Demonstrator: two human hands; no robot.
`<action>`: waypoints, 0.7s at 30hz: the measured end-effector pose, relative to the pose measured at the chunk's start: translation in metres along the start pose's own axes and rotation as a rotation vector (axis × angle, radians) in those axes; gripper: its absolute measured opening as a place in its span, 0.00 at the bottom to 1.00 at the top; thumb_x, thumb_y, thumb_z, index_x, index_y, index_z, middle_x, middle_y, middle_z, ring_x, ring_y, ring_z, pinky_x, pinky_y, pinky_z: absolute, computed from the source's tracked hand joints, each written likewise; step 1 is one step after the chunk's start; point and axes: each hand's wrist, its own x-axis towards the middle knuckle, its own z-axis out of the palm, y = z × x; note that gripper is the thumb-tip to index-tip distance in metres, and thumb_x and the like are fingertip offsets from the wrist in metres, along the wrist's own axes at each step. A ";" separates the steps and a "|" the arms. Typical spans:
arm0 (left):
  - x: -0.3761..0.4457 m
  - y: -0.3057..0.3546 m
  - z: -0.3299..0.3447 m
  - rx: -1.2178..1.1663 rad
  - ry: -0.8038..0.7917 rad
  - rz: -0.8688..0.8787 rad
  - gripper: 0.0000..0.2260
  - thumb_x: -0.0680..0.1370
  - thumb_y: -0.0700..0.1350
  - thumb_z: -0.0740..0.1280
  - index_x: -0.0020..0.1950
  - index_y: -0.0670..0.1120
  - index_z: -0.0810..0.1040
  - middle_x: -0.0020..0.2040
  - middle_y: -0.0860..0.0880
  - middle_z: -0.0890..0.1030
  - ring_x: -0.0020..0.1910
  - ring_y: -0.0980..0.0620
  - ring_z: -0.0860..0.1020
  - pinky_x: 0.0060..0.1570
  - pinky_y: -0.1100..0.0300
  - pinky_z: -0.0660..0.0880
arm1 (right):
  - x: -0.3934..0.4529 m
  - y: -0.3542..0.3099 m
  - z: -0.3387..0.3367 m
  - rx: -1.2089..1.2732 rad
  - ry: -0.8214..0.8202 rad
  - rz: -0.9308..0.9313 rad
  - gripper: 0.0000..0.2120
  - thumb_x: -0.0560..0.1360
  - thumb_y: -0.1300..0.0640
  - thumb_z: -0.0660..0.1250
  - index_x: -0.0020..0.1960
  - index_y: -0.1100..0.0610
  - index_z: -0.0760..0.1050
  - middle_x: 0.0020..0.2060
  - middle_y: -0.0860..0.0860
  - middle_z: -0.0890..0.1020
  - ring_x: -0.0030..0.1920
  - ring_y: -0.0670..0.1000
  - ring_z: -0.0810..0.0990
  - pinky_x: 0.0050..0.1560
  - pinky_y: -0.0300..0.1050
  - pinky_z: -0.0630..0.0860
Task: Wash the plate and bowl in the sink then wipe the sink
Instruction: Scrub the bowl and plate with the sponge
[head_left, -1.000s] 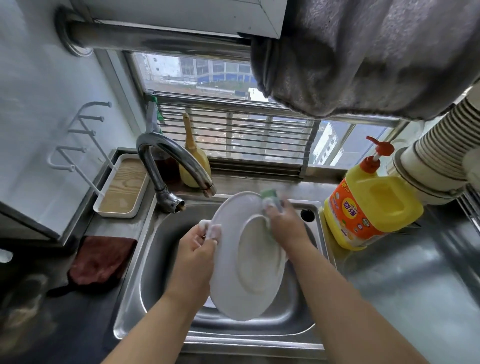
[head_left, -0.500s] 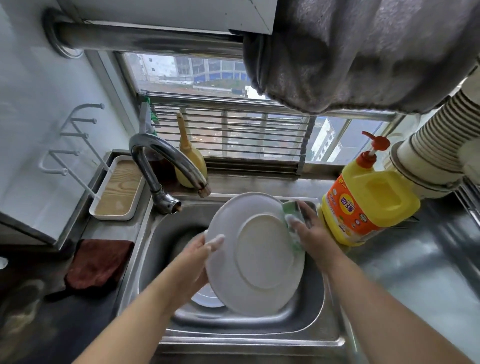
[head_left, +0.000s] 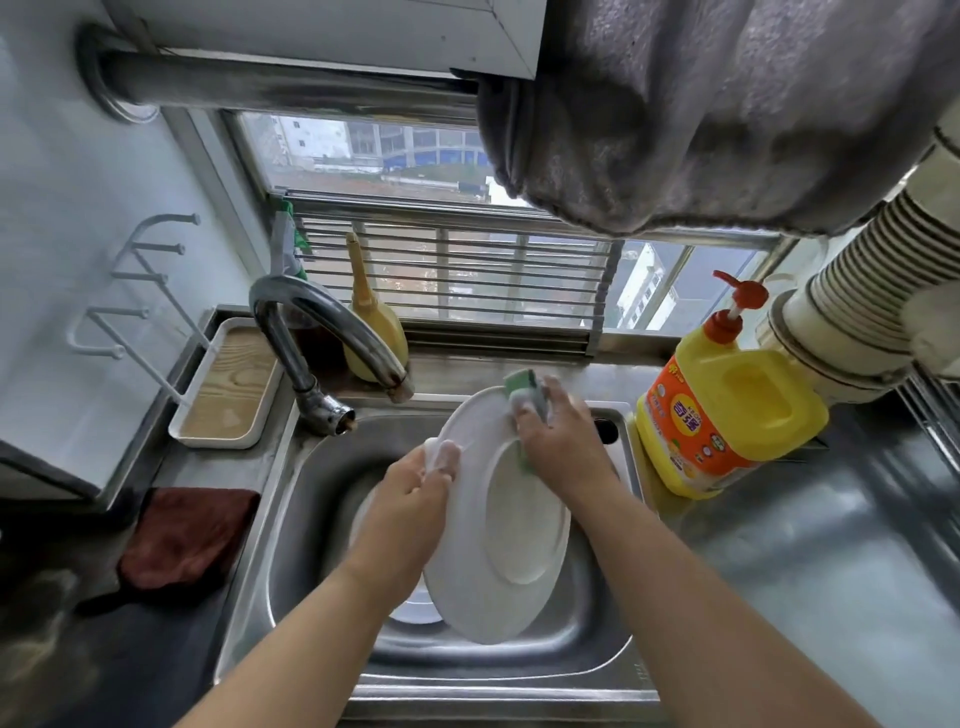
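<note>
Green sponge (head_left: 524, 384) is clasped in the right hand (head_left: 563, 441), whose grip presses it on the plate (head_left: 498, 525) near its far rim. Left hand (head_left: 410, 499) grips the plate's left edge, tilting it over the sink (head_left: 291, 519), probably so suds drain. Under the plate, something white, perhaps the bowl (head_left: 413, 613).

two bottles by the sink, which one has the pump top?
The yellow detergent jug with the orange label, right of the sink: it has a red pump. The mustard-coloured bottle behind the faucet ends in a plain tapered neck.
</note>
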 end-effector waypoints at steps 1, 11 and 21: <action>0.000 0.001 0.001 0.000 -0.011 0.005 0.13 0.80 0.52 0.60 0.44 0.48 0.80 0.38 0.45 0.82 0.38 0.48 0.79 0.41 0.52 0.74 | -0.010 -0.005 0.005 -0.055 0.016 -0.088 0.22 0.79 0.44 0.56 0.72 0.44 0.60 0.70 0.55 0.63 0.66 0.55 0.67 0.63 0.49 0.66; -0.009 -0.003 -0.002 0.060 -0.024 0.065 0.16 0.82 0.51 0.58 0.46 0.41 0.76 0.37 0.46 0.79 0.38 0.49 0.77 0.39 0.54 0.72 | -0.012 -0.005 0.015 -0.009 0.004 -0.118 0.22 0.78 0.44 0.58 0.71 0.45 0.63 0.67 0.54 0.67 0.64 0.54 0.70 0.65 0.51 0.69; -0.021 -0.004 0.004 -0.084 0.142 0.028 0.15 0.81 0.51 0.57 0.45 0.43 0.78 0.36 0.45 0.79 0.36 0.50 0.77 0.37 0.54 0.74 | 0.012 0.062 0.024 0.541 -0.020 0.476 0.16 0.80 0.48 0.55 0.65 0.51 0.69 0.56 0.56 0.77 0.53 0.57 0.76 0.55 0.50 0.73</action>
